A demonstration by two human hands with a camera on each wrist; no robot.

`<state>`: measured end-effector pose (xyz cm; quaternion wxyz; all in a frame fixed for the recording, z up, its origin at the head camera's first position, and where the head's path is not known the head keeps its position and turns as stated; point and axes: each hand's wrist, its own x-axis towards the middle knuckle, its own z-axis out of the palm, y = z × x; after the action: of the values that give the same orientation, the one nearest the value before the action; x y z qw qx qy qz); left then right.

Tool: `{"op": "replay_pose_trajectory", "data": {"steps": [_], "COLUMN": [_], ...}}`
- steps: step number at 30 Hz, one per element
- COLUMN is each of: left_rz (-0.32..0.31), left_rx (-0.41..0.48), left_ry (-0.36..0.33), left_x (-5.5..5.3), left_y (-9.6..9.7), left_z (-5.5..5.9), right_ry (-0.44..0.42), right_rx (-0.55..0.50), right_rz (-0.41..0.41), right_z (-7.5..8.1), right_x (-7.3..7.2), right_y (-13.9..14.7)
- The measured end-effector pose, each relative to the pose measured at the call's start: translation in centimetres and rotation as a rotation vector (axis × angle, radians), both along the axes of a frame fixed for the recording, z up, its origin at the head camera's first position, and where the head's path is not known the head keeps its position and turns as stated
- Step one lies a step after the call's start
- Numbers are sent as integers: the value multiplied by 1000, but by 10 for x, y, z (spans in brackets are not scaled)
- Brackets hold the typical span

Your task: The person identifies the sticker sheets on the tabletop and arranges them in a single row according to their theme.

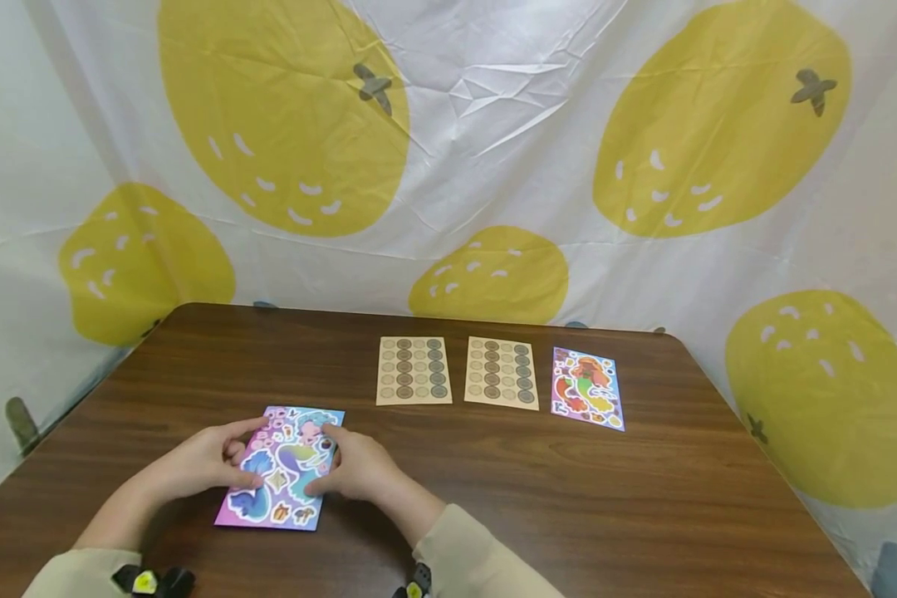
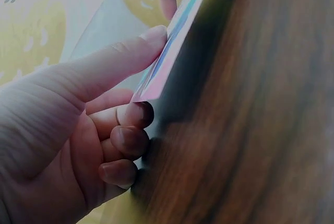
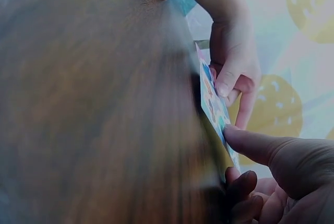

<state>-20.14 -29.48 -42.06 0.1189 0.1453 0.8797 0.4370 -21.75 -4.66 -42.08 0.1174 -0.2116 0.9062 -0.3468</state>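
Observation:
A pink-and-blue sticker sheet (image 1: 279,480) with mermaid-tail pictures is at the left front of the table, face up. My left hand (image 1: 208,458) pinches its left edge, the thumb (image 2: 148,44) on the printed face and curled fingers (image 2: 130,114) at the underside. On the opposite edge, my right hand (image 1: 362,467) grips the sheet the same way; its thumb (image 3: 250,141) presses the face and its fingers curl beneath. The sheet looks tilted over the wood in both wrist views, with a dark shadow under it.
Two tan sheets of round stickers (image 1: 414,371) (image 1: 502,373) lie side by side at the back of the brown table (image 1: 568,515). To their right lies another colourful mermaid sticker sheet (image 1: 587,389). Behind hangs a white curtain (image 1: 493,174) with yellow fruit shapes.

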Motion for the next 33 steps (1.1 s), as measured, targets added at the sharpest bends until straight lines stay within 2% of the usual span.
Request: {"op": "replay_pose_trajectory", "data": {"steps": [9,17,33], "left_rz": [2,40,31], "left_rx": [-113,-206,-216], "left_ry": [73,64,61], "left_x": [0,-2,-1], "left_y": [-2,2,3], "left_z": [-1,-2,0], "right_ry": [28,48,77], "right_rx": [65,144,208], "right_rz": [6,5,13], "right_z": [2,4,4], "right_x": [0,1,-1], "right_y": [-2,-3,-3]}}
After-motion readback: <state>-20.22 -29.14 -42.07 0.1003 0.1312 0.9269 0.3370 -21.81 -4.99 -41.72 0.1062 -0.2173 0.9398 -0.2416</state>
